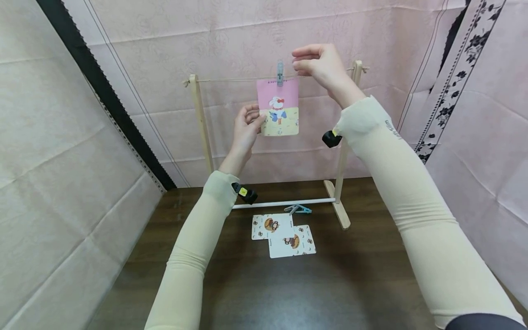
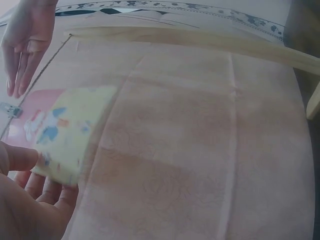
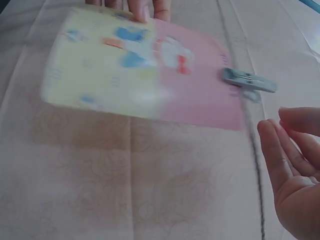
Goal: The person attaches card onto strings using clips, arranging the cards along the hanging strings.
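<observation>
A pink and yellow card [image 1: 284, 119] printed with a white cartoon character hangs from a string [image 1: 231, 80], fixed at its top edge by a grey-blue clothespin [image 1: 280, 73]. My left hand [image 1: 246, 128] pinches the card's left edge, thumb in front and fingers behind, as the left wrist view also shows. Just right of the clothespin, my right hand [image 1: 323, 66] is raised at string height with fingers extended and nothing between them. In the right wrist view, the right fingertips [image 3: 265, 127] are beside the string, apart from the clothespin [image 3: 248, 80].
The string spans two wooden posts [image 1: 200, 119] joined low down by a white rod [image 1: 284, 203]. On the dark wooden table [image 1: 264, 293], two overlapping white cards [image 1: 280, 247] lie in front of the rod, with blue clothespins [image 1: 299, 209] beside them. Pale cloth [image 1: 165, 59] surrounds the table.
</observation>
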The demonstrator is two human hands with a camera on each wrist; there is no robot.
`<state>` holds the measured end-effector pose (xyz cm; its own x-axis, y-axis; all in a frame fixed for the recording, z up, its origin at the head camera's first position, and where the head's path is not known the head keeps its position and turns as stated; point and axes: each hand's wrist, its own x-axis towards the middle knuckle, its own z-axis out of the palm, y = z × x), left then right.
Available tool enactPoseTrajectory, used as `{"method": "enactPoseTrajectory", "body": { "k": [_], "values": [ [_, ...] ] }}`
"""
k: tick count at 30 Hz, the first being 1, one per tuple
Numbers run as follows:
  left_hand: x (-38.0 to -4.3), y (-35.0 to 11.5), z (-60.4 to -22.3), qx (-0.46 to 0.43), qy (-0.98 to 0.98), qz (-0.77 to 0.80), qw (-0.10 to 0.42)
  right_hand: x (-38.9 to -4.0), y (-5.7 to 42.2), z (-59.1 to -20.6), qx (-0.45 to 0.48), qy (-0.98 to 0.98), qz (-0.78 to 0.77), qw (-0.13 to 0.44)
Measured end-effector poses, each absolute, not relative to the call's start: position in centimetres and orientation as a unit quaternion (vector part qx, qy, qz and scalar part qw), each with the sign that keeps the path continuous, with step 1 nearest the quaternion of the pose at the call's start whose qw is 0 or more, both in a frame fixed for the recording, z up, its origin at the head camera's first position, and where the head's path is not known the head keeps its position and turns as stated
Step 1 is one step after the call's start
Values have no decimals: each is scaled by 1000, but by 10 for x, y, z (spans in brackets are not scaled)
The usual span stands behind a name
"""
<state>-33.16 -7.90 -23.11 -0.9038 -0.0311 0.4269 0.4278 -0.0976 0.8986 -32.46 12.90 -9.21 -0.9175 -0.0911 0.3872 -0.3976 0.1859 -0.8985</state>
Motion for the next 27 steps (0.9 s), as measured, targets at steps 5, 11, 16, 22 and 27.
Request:
{"method": "enactPoseTrajectory", "body": {
  "k": [5, 11, 16, 22, 27],
  "values": [
    [-332, -82, -235, -147, -648, -731, 151, -326, 135, -99, 170, -737, 641, 133],
    [-332, -87, -241, -133, -647, -737, 140, -323, 142, -110, 164, -744, 633, 139],
    [-332, -93, -250, -120, -656, -733, 137, -323, 147, -124, 168, -738, 638, 142],
    [-334, -99, -261, -114, -661, -732, 124, -322, 156, -140, 173, -728, 645, 153],
    [-334, -103, -268, -109, -660, -734, 117, -321, 164, -153, 177, -717, 655, 159]
  ]
}}
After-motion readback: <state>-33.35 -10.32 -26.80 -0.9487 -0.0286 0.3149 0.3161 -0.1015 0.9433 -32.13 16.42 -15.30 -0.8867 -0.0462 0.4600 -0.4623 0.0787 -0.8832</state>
